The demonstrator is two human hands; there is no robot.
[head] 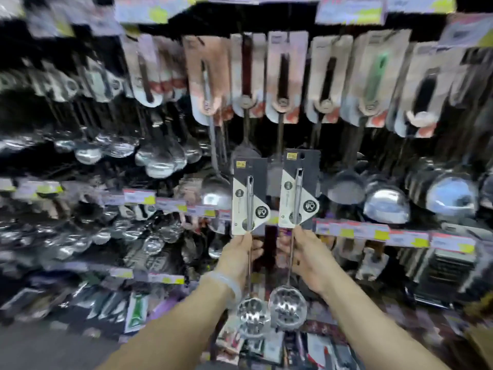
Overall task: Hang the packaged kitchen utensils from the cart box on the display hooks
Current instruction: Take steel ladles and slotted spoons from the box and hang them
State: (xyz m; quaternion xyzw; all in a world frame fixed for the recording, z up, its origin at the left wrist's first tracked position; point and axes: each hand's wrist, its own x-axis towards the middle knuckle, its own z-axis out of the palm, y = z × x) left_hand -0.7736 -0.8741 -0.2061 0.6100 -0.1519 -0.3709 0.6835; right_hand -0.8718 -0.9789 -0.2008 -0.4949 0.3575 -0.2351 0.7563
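Observation:
I hold two packaged steel slotted ladles upright in front of the display wall. My left hand (pixel 244 252) grips the handle of the left ladle (pixel 249 198) just under its grey-and-white card; its perforated bowl (pixel 253 317) hangs below my wrist. My right hand (pixel 306 256) grips the handle of the right ladle (pixel 298 190) the same way, and that bowl (pixel 287 307) hangs beside the other. Both cards stand side by side, apart from the hooks. The cart box is out of view.
Rows of carded spatulas and turners (pixel 282 78) hang on hooks above. Steel ladles and skimmers (pixel 160 158) fill the left, ladle bowls (pixel 386 204) the right. Price-tag rails (pixel 373 232) cross the wall. More packaged goods (pixel 280 348) lie low in front. The view is motion-blurred.

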